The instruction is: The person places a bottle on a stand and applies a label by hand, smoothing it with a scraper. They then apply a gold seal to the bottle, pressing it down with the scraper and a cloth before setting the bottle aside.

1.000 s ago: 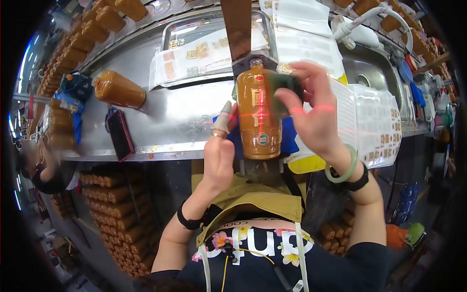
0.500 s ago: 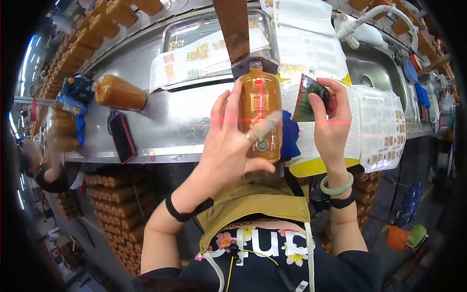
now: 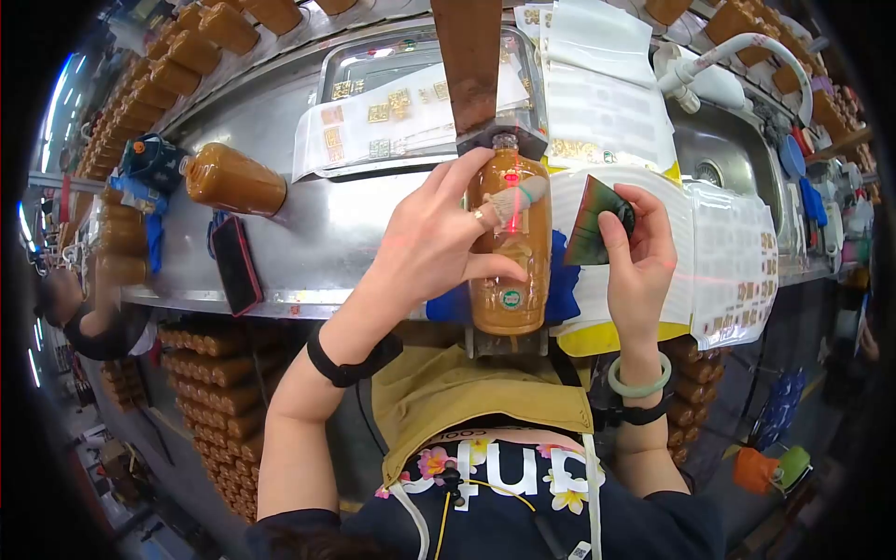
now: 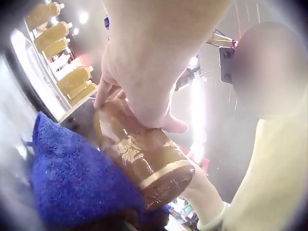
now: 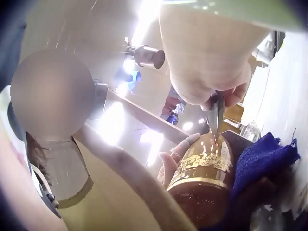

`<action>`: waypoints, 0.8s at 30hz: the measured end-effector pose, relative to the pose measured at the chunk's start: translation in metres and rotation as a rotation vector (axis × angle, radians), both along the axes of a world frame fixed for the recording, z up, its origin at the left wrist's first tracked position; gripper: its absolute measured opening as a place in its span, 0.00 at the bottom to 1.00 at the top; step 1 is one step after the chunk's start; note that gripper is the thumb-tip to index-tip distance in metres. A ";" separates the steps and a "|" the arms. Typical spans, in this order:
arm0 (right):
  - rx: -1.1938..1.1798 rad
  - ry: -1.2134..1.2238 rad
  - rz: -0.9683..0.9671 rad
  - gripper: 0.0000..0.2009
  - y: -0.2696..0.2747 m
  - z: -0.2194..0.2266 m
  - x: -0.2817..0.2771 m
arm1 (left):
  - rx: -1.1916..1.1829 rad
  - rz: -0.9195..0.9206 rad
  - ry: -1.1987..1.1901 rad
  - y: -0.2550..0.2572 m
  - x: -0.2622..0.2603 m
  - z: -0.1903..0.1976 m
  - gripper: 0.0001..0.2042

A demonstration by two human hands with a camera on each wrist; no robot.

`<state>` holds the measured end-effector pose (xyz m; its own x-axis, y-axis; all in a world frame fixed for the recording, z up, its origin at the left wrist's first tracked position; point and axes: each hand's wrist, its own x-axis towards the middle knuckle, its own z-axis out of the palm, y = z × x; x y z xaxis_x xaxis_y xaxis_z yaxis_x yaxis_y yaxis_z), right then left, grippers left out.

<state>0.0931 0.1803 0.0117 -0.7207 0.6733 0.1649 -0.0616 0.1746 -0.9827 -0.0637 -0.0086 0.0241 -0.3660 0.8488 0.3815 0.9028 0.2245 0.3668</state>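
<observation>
A glossy amber-brown bottle [image 3: 509,303] lies on its back in front of the person, neck pointing away, with a small green seal near its base. My left hand [image 3: 434,224] lies across it from the left, fingers extended. A covered fingertip [image 3: 513,201] presses the bottle's front, while the thumb reaches over its lower part. To the right of the bottle, my right hand [image 3: 644,238] pinches a thin dark green scraper [image 3: 586,224] by its black grip. Gold ornament runs round the bottle near its base in the right wrist view, where the scraper [image 5: 220,113] appears edge-on.
A blue cloth [image 3: 563,289] lies under the bottle, below a brown upright post [image 3: 469,75]. Label sheets [image 3: 733,261] spread to the right, beside a sink [image 3: 723,140]. Another bottle [image 3: 238,179] and a phone [image 3: 235,266] lie left. A metal tray [image 3: 336,65] stands behind.
My right hand has drawn the scraper away from the bottle to the right. My left hand has come from the bottle's left side onto its front, its covered finger now higher up.
</observation>
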 end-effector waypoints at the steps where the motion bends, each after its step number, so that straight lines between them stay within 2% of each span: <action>1: 0.004 0.004 -0.016 0.14 -0.001 0.000 0.000 | 0.070 -0.010 -0.012 -0.001 -0.004 -0.008 0.39; 3: 0.008 0.008 -0.038 0.14 0.001 -0.001 0.001 | 0.190 -0.024 0.001 0.001 -0.008 -0.015 0.41; 5: -0.044 -0.077 0.007 0.15 0.005 -0.002 0.004 | 0.195 -0.021 -0.025 0.003 -0.010 -0.014 0.40; 9: 0.009 -0.071 0.033 0.17 0.007 -0.002 -0.002 | 0.247 -0.013 -0.102 0.009 -0.015 -0.020 0.40; 12: 0.091 -0.033 0.069 0.19 0.009 0.010 -0.009 | 0.200 0.009 -0.125 0.001 -0.007 -0.021 0.40; 14: 0.253 -0.099 0.114 0.21 0.015 0.023 -0.017 | 0.226 0.002 -0.121 -0.006 0.004 -0.021 0.41; 16: 0.304 -0.109 0.107 0.22 0.017 0.038 -0.029 | 0.203 0.018 -0.202 -0.013 0.019 -0.022 0.40; 18: 0.528 -0.027 0.131 0.19 0.015 0.053 -0.043 | 0.180 0.048 -0.152 -0.020 0.030 -0.022 0.39; 19: 0.607 0.042 0.136 0.21 0.013 0.055 -0.050 | 0.178 0.054 -0.135 -0.024 0.038 -0.024 0.37; 20: 0.610 0.043 0.140 0.21 0.016 0.055 -0.057 | 0.184 0.038 -0.125 -0.029 0.045 -0.028 0.36; 22: 1.212 0.217 0.343 0.18 0.021 0.053 -0.066 | 0.149 0.047 -0.148 -0.039 0.065 -0.028 0.33; 23: 1.260 0.205 0.415 0.17 0.015 0.052 -0.065 | 0.222 0.028 -0.161 -0.046 0.072 -0.034 0.39; 24: 1.306 0.193 0.487 0.16 0.005 0.050 -0.062 | 0.223 0.029 -0.158 -0.054 0.080 -0.044 0.39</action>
